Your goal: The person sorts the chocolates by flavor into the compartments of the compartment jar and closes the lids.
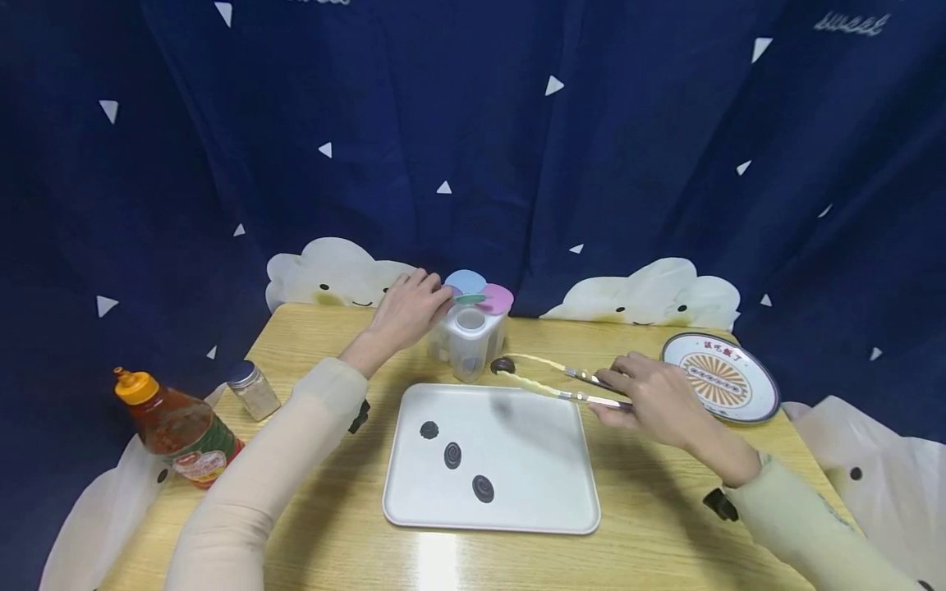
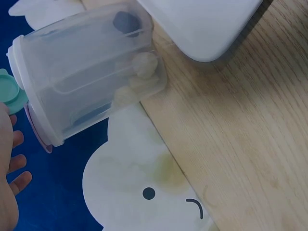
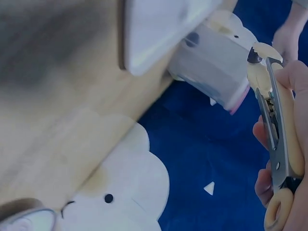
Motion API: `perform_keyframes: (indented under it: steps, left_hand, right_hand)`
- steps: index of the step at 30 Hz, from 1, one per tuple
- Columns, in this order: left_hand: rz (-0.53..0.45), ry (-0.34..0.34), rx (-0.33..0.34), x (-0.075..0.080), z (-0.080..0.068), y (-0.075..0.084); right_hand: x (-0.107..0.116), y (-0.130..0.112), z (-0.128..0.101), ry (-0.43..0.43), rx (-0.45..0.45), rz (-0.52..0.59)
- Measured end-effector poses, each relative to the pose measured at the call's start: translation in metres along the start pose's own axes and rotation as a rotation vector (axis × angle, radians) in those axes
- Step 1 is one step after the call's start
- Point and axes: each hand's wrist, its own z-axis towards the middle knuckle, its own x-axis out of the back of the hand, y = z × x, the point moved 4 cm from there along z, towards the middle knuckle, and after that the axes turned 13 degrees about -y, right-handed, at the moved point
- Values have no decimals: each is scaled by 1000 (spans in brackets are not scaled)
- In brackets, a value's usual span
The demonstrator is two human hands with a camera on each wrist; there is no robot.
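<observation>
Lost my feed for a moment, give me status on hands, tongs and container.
Left hand on the container lids. Right hand grips tongs, tips pinching a dark chocolate piece beside the clear container. Three pieces on white tray. Nothing blocking.

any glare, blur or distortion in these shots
Head view: glare streak on the table near the tray, wide-angle bending at the edges. Right wrist view: near tabletop smeared out of focus, tongs sharper. Left wrist view: evenly lit, container clear.

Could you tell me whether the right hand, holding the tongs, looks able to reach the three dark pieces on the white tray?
Probably yes: the right hand holds the tongs just above the tray, and nothing covers the pieces.
</observation>
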Motion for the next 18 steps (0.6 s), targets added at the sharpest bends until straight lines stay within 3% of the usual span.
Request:
perform_keyframes:
  steps: [10, 18]
  left_hand:
    - [-3, 11, -3, 1, -1, 1]
    - [8, 18, -8, 0, -1, 0]
  right_hand:
    - [11, 20, 36, 47, -8, -6]
    - [6, 25, 60, 43, -22, -25]
